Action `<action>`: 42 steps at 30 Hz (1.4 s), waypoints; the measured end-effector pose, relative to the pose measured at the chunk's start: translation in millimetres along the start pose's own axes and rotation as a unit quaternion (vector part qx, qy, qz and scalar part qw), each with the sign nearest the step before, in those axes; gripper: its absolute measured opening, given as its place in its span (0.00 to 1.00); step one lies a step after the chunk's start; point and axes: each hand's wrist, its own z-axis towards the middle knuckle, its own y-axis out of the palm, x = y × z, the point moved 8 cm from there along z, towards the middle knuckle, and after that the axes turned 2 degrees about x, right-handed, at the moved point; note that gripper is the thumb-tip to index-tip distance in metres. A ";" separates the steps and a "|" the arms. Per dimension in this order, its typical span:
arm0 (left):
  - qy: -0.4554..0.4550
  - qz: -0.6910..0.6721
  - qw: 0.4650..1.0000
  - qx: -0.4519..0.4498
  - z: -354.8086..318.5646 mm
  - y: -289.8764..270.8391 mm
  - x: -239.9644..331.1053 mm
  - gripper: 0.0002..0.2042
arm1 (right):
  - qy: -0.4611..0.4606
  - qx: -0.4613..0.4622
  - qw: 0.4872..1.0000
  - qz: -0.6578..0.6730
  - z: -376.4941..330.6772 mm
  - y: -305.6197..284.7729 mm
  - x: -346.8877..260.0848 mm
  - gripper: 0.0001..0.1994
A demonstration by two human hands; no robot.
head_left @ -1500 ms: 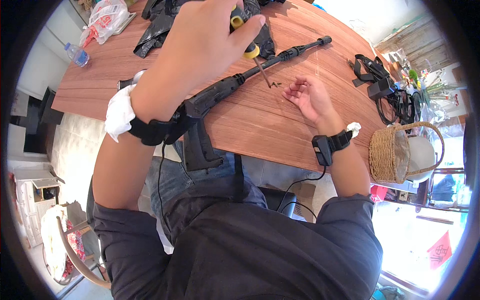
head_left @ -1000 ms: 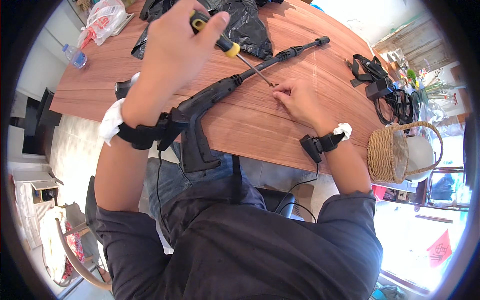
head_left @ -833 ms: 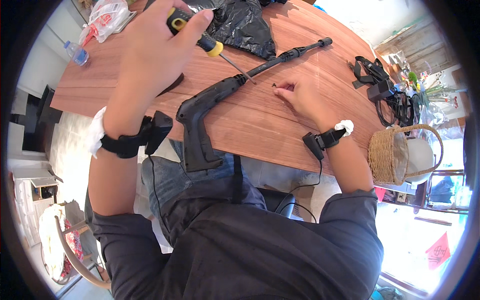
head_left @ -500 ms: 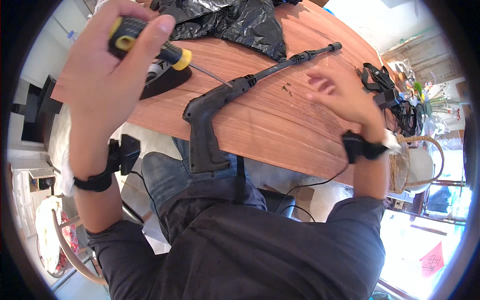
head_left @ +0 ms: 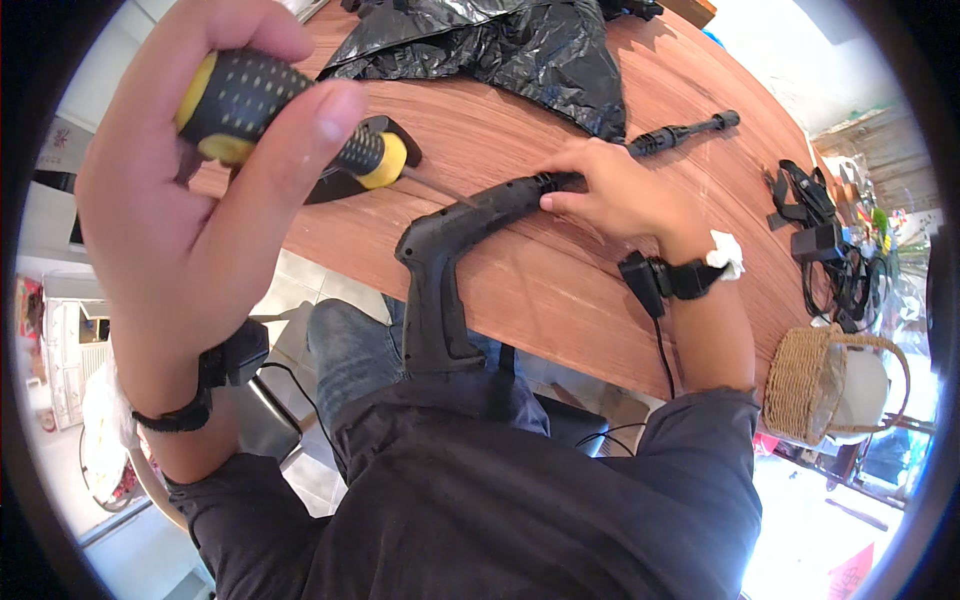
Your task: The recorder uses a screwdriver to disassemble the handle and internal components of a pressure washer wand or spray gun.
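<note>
A: Head view, left side. Left hand [head_left: 190,190] raised close to the lens, fingers curled tight round the yellow-and-black handle of a screwdriver [head_left: 290,115]; thin shaft slanting down to the right, tip just above the spray gun [head_left: 450,270]. Half a second earlier: held farther left, shaft well clear of the gun.

B: Head view, right side. Right hand [head_left: 620,190] laid flat on the gun's barrel, fingers bent over the top, thumb against the near side; grip light, not a full fist. Earlier: lifted open in the air above the table [head_left: 560,290], touching nothing.

A: Gun itself: barrel lying on the wooden table, handle hanging over the near edge toward the lap. Position unchanged.

B: Beyond: black plastic bag [head_left: 510,45] at the far edge; black straps [head_left: 815,225] and wicker basket [head_left: 815,385] at right.
</note>
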 end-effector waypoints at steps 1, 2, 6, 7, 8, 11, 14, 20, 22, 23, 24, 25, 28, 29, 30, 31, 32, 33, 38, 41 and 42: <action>0.055 0.026 0.998 -0.006 1.3 0.4 6.0 0.12 | 0.023 0.001 0.997 0.072 -0.4 -0.5 0.2 0.19; 0.053 0.033 0.998 -0.011 3.2 1.0 8.8 0.12 | 0.019 0.001 0.997 0.079 1.7 1.5 0.7 0.19; 0.077 -0.002 0.996 -0.036 3.2 15.4 22.1 0.16 | 0.014 0.015 0.979 0.203 0.4 19.0 6.2 0.16; 0.044 -0.015 0.999 -0.014 -1.8 8.5 26.1 0.19 | 0.006 0.021 0.979 0.200 2.7 18.8 -4.0 0.17; 0.013 -0.027 1.000 0.009 -6.8 2.7 28.7 0.22 | -0.001 0.027 0.980 0.198 4.5 19.6 -11.2 0.17; 0.026 -0.041 0.997 0.052 -11.3 1.1 26.2 0.25 | -0.002 0.037 0.978 0.205 4.4 19.1 -10.2 0.16; 0.034 -0.021 0.998 0.043 -1.2 10.2 29.1 0.25 | 0.004 0.039 0.975 0.220 3.7 18.7 -9.8 0.16; 0.077 -0.003 0.995 -0.059 25.2 30.4 35.4 0.23 | 0.005 0.061 0.972 0.227 2.0 20.4 -3.0 0.14; 0.090 0.003 0.992 -0.090 31.3 34.3 38.2 0.23 | 0.002 0.066 0.969 0.239 2.3 21.2 -2.5 0.13; 0.097 0.006 0.990 -0.104 34.3 35.7 39.5 0.22 | -0.002 0.065 0.970 0.233 2.9 21.0 -3.3 0.13; 0.103 0.010 0.988 -0.118 36.8 36.6 41.0 0.22 | -0.007 0.063 0.972 0.227 3.1 20.8 -4.3 0.13; 0.109 0.013 0.985 -0.132 39.2 37.3 42.3 0.22 | -0.007 0.064 0.972 0.228 3.3 20.3 -4.3 0.13; 0.127 0.022 0.977 -0.173 44.6 39.8 44.7 0.21 | -0.020 0.070 0.972 0.224 3.4 19.6 -5.9 0.13; 0.133 0.024 0.973 -0.186 46.0 41.0 44.8 0.21 | -0.015 0.072 0.973 0.220 3.3 20.3 -4.7 0.13; 0.138 0.029 0.970 -0.198 47.0 41.5 45.8 0.21 | -0.012 0.074 0.974 0.215 3.1 20.4 -3.9 0.12; 0.143 0.033 0.966 -0.211 48.0 42.8 46.6 0.21 | -0.014 0.074 0.974 0.215 2.5 20.5 -4.2 0.12; 0.143 0.035 0.966 -0.211 58.3 47.7 37.8 0.21 | -0.008 0.073 0.973 0.217 1.5 20.7 -3.4 0.13; 0.264 -0.008 0.943 -0.202 69.1 53.5 42.8 0.24 | -0.005 0.073 0.973 0.218 1.0 20.4 -3.1 0.13; 0.310 -0.118 0.940 -0.081 64.3 37.4 48.4 0.33 | -0.022 0.078 0.978 0.192 2.2 16.2 -8.3 0.18; 0.168 -0.092 0.957 -0.220 63.3 41.1 43.2 0.25 | -0.012 0.080 0.977 0.199 0.7 19.7 -4.2 0.16; 0.117 -0.081 0.954 -0.265 61.4 42.2 40.0 0.23 | -0.006 0.081 0.976 0.204 1.0 21.0 -2.9 0.13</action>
